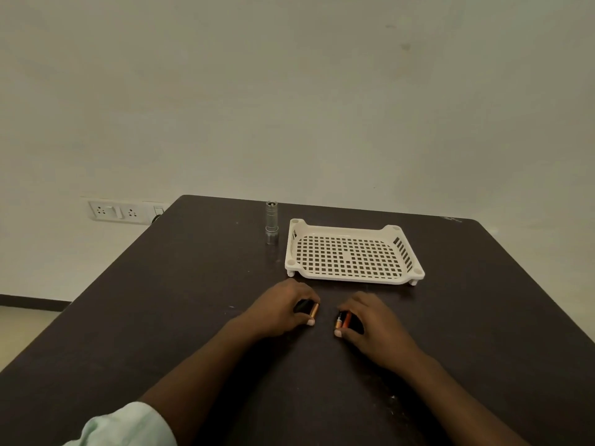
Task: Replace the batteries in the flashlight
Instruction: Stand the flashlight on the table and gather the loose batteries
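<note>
Left grip [280, 309] pinches cylindrical battery [308, 309] | right grip [367, 317] clasps two batteries [343, 320] | perforated plastic tray [351, 252]

Plain office-like room: bare wall [289, 91], socket panel [117, 211], dark table [161, 300].

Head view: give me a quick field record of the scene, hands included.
surface: dark table
flashlight: silver flashlight, upright, left of tray, untouched
tray: white perforated tray, nothing in it
left hand: left hand on table, fingers closed on a battery
right hand: right hand on table, fingers closed on two batteries
wall: socket panel at left
</note>
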